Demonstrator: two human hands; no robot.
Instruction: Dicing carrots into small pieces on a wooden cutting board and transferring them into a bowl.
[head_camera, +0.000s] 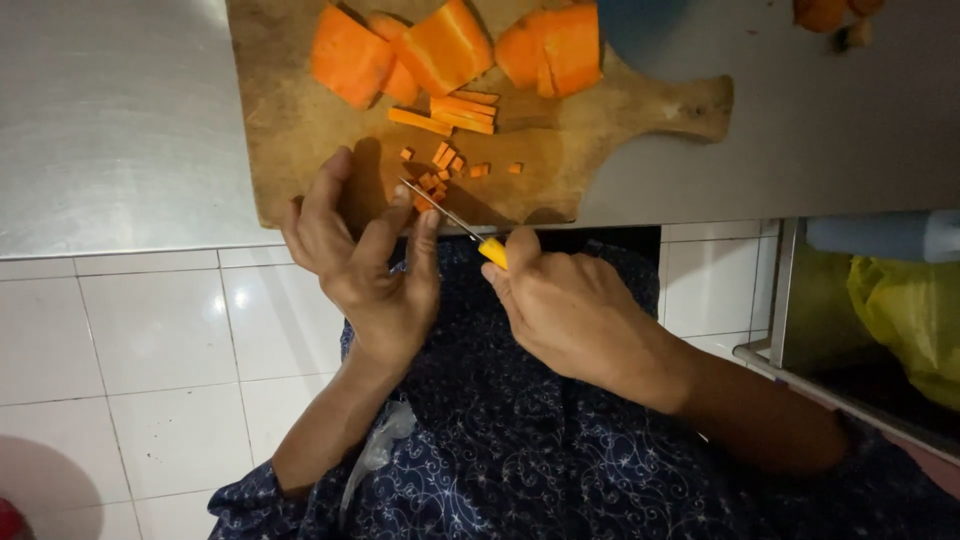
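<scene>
Several pieces done: a small scatter of tiny orange carrot cubes (440, 170) lies just beyond your fingertips on the worn wooden cutting board with a handle (300, 120); that is the finished part, as far as it shows.
Strips waiting: a few thin orange carrot sticks (455, 110) lie side by side a little farther out from your hands, past the cubes, not yet diced.
Slabs waiting: the big flat orange carrot slabs (450, 45) sit at the board's far edge, well away from both hands, uncut into sticks.
Judgement: you look early in the dicing; most of the carrot is left in slabs and sticks, only a small share is in cubes.
Left hand: your left hand (360, 260) rests at the board's near edge, fingers curled and pinched together on a small piece at the blade; the piece itself is mostly hidden by your fingertips.
Right hand: your right hand (570, 310) is closed round the small knife with a yellow handle (470, 232), its thin blade slanting toward your left fingertips and the cubes.
Blade contact: the tip meets the piece under your left fingers.
Beyond the board: more orange pieces (825, 12) lie on the grey steel counter (120, 110), far to the outside of your right hand.
Below: a yellow plastic bag (905, 310) hangs low on your right-hand side.
</scene>
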